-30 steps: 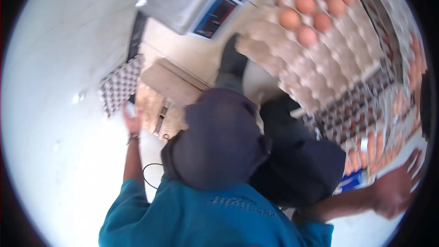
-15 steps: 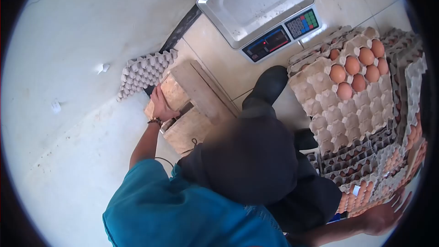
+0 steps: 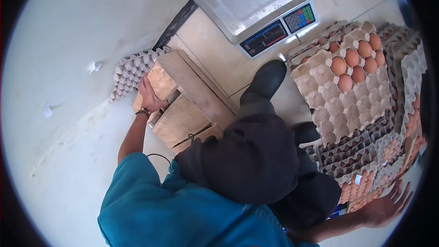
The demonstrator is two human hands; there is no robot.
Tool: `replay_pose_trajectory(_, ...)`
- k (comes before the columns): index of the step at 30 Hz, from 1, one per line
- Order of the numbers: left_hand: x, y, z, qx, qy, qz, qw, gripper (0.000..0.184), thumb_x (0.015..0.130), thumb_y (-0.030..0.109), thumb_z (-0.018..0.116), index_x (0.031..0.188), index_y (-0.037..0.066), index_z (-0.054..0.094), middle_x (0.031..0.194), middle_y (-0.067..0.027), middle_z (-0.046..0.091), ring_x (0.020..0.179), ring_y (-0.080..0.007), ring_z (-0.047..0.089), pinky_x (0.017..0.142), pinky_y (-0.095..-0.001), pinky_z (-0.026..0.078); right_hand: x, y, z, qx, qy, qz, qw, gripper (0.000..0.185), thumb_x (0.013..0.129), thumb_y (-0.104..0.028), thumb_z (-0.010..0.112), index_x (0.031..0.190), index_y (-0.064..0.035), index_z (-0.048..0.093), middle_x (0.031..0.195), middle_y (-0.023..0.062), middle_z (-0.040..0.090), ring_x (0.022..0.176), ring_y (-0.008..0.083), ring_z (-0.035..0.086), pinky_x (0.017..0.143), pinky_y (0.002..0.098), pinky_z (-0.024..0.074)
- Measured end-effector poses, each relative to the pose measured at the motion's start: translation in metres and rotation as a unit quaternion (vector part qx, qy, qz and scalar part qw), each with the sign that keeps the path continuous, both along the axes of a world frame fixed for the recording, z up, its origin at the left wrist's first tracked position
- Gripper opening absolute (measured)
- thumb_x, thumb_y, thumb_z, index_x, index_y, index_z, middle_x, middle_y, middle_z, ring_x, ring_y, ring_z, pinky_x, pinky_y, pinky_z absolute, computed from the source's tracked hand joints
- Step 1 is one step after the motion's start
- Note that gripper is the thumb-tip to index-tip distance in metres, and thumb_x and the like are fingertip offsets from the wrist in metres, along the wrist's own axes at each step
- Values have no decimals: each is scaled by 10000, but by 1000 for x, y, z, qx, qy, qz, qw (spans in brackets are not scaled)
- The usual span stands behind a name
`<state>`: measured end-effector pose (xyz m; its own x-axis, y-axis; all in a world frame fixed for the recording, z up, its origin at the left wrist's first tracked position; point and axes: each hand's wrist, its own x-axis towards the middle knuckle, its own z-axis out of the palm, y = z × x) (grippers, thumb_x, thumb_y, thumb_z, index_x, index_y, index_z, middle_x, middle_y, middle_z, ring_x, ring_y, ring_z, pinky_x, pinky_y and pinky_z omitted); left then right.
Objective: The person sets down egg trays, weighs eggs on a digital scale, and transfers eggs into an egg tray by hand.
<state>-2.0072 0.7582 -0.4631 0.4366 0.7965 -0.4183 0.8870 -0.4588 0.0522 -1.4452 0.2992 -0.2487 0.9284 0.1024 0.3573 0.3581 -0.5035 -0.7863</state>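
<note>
In front of me, a person [image 3: 160, 208] in a teal shirt [image 3: 183, 210] is crouching between a pile of cardboard egg trays [image 3: 315, 80] and a low wooden box [image 3: 183, 116]. The left hand [image 3: 148, 95] is resting on the box, whether gripping I cannot tell; a firm, even hold would suit, with the right hand [image 3: 383, 211], empty and spreading its fingers, best kept clear of the eggs [image 3: 352, 58]. A second ago the left hand was showing beside the box's end, not on top.
</note>
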Motion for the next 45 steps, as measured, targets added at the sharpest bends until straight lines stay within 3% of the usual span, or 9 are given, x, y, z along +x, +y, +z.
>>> replay_pose_trajectory(7, -35, 6, -21, 27, 21, -73, 997, 1403, 370, 293, 833, 1501, -13, 62, 1447, -270, 252, 1331, -448, 262, 1141, -515, 182, -21, -3, 20, -67, -67, 63, 993, 871, 957, -585, 327, 1381, 175, 320, 1357, 382, 428, 1131, 454, 540, 1025, 543, 424)
replay_pose_trajectory(11, -44, 8, -30, 52, -9, -110, 993, 1407, 380, 298, 843, 1506, -10, 58, 1460, -269, 245, 1342, -449, 260, 1139, -527, 187, -19, 3, 20, 95, -42, -19, 994, 618, 915, -316, 355, 1376, 87, 439, 1386, 376, 414, 1175, 482, 524, 1099, 600, 304)
replay_pose_trajectory(19, -17, -3, -13, 36, 3, -56, 998, 1406, 406, 289, 866, 1515, 2, 50, 1476, -275, 232, 1351, -451, 261, 1137, -527, 204, -4, -47, 9, 158, 4, 64, 985, 674, 934, -366, 359, 1358, 157, 385, 1318, 397, 448, 1111, 467, 566, 1038, 549, 390)
replay_pose_trajectory(24, 1, -12, -1, 27, 30, -55, 998, 1394, 445, 308, 887, 1519, 13, 49, 1466, -283, 256, 1346, -447, 278, 1129, -527, 231, -17, -15, 16, 47, 30, -108, 993, 688, 931, -354, 349, 1345, 195, 369, 1311, 403, 453, 1130, 466, 548, 1068, 537, 367)
replay_pose_trajectory(29, -22, -6, -15, 61, -35, -89, 994, 1435, 441, 333, 906, 1529, 26, 22, 1466, -261, 275, 1339, -431, 309, 1128, -517, 222, -35, -63, 37, 274, -30, 195, 941, 653, 944, -353, 367, 1319, 180, 409, 1279, 412, 485, 1096, 503, 581, 1026, 514, 432)
replay_pose_trajectory(34, -38, 5, -30, 77, 4, -42, 996, 1468, 439, 373, 912, 1543, 62, -4, 1481, -256, 271, 1345, -438, 308, 1131, -524, 214, -40, -43, 41, 210, -37, -19, 977, 438, 985, -174, 422, 1273, 150, 482, 1149, 285, 627, 975, 334, 673, 931, 427, 504)
replay_pose_trajectory(36, -47, 14, -38, 78, 14, -46, 996, 1508, 417, 422, 918, 1544, 53, -14, 1493, -272, 254, 1359, -444, 293, 1136, -540, 199, -48, -13, 48, 188, -87, -89, 974, 317, 987, -242, 511, 1178, 0, 582, 916, 89, 664, 746, 171, 650, 742, 288, 509)
replay_pose_trajectory(40, -49, 16, -26, 73, 16, -110, 991, 1373, 555, 465, 875, 1544, 25, 29, 1519, -327, 185, 1403, -468, 228, 1145, -550, 185, -36, -42, 46, 270, -24, -103, 957, 367, 960, -117, 480, 1226, 131, 522, 1099, 254, 648, 944, 316, 681, 878, 392, 536)
replay_pose_trajectory(45, -4, -19, 15, 50, -157, -222, 961, 893, 841, 312, 695, 1511, -22, 210, 1534, -292, 231, 1432, -421, 232, 1168, -470, 192, -73, -73, 72, 373, -76, -160, 911, 256, 936, -77, 546, 1126, 87, 589, 1005, 215, 675, 817, 254, 707, 747, 323, 578)
